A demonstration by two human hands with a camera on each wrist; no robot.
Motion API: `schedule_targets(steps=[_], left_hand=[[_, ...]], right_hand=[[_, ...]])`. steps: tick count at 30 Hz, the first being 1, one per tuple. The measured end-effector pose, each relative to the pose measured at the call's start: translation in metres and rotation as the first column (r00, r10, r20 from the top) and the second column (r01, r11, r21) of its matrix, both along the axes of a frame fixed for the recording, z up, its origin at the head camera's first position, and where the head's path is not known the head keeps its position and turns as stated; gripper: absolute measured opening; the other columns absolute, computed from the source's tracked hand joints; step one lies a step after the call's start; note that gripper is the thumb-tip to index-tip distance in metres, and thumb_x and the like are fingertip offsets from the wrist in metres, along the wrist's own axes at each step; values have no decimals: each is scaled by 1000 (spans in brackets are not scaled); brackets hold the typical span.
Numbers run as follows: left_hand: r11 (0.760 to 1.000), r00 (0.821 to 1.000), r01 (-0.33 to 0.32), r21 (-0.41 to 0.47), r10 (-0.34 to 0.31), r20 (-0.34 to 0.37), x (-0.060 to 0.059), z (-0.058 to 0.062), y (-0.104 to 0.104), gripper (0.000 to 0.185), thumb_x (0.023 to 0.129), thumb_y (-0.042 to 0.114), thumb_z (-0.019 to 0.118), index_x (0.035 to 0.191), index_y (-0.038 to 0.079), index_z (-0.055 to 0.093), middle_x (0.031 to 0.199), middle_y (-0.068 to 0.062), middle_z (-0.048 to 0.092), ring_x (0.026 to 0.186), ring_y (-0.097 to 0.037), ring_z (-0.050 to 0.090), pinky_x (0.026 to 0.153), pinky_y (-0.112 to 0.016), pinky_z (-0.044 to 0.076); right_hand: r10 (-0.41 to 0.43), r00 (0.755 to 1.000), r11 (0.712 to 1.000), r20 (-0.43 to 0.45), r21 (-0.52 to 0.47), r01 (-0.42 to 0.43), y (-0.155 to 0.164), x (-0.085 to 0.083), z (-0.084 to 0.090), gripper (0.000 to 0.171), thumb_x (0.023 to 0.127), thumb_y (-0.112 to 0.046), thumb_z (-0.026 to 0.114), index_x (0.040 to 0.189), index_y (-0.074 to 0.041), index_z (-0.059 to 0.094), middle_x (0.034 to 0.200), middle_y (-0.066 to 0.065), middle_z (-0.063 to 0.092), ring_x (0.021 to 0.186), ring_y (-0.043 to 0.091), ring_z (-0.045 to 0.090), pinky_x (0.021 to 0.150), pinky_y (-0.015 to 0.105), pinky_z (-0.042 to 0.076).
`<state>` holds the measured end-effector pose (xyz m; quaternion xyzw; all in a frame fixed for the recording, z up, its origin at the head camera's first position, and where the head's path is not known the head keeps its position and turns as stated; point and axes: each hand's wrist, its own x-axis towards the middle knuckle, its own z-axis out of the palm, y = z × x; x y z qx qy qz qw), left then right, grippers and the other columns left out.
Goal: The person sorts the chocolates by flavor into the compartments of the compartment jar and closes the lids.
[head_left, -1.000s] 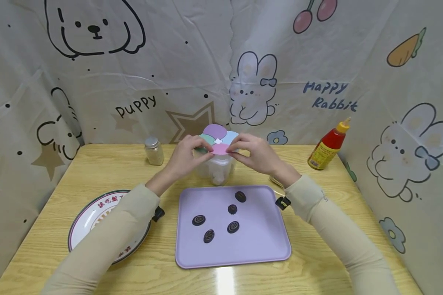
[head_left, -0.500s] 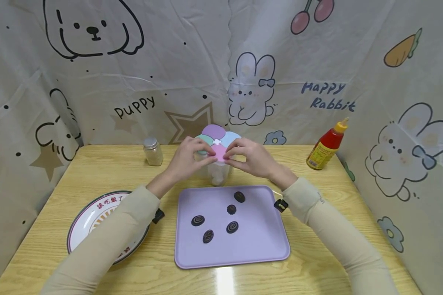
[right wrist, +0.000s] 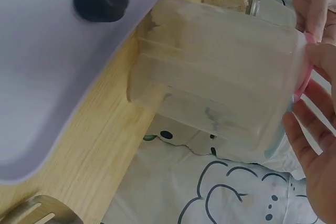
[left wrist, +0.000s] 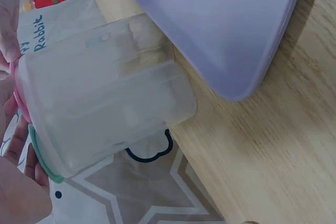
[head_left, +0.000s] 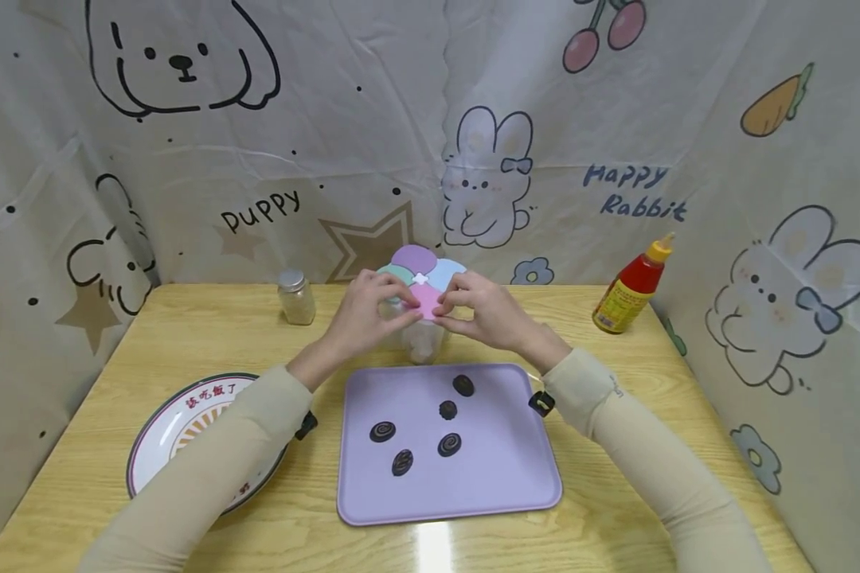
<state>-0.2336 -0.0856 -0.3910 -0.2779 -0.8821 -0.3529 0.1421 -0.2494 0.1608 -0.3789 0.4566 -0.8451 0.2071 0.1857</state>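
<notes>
A translucent storage container with several compartments stands behind the tray, topped by petal-shaped lids in purple, green, blue and pink. My left hand pinches the left side of the pink lid between thumb and fingers. On its right side, my right hand pinches the same lid. In the right wrist view, the pink lid's rim shows at the container's mouth, with fingers partly hiding it. Pale contents sit low in one compartment in the left wrist view; their kind is unclear.
A lilac tray bears several dark chocolate-like pieces. A patterned plate lies left, partly under the left sleeve. A glass shaker and a red sauce bottle stand behind. A slotted metal utensil lies right of the tray.
The pink lid's near edge has come lower and more of its top shows. Both hands have moved slightly down and closer together with it.
</notes>
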Motion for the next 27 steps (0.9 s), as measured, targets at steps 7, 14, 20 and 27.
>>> schedule_targets(steps=[7, 14, 20, 27], left_hand=[[1000, 1000, -7, -10, 7, 14, 1, 1, 0, 17, 92, 28, 84, 101, 14, 81, 108, -5, 74, 107, -27, 54, 94, -42, 41], [1000, 1000, -16, -12, 17, 23, 7, 7, 5, 18, 92, 28, 83, 102, 14, 82, 106, -6, 73, 106, -27, 55, 94, -44, 42], [997, 1000, 27, -73, -27, -4, 12, 10, 19, 16, 95, 28, 79, 104, 15, 81, 110, -6, 73, 112, -28, 58, 100, -48, 47], [994, 997, 2, -113, -10, -75, 10, 8, 32, 20, 92, 31, 83, 104, 15, 81, 108, -5, 70, 109, -28, 58, 95, -46, 48]], right_hand=[[6, 997, 999, 75, -54, -2, 1, -1, -1, 6, 90, -15, 84, 93, -11, 81, 99, 6, 71, 98, 23, 63, 86, 36, 57], [-33, 987, 991, 156, -123, 53, 13, -13, -3, 14, 90, -17, 84, 100, -8, 81, 109, 10, 74, 111, 29, 65, 99, 47, 55], [-120, 968, 984, 221, -100, 145, 19, -29, 0, 15, 95, -21, 79, 105, -9, 80, 115, 11, 72, 116, 30, 63, 107, 54, 51], [-157, 952, 985, 265, -31, 171, 7, -49, 3, 24, 100, -29, 73, 113, -11, 79, 124, 11, 71, 122, 31, 62, 107, 53, 51]])
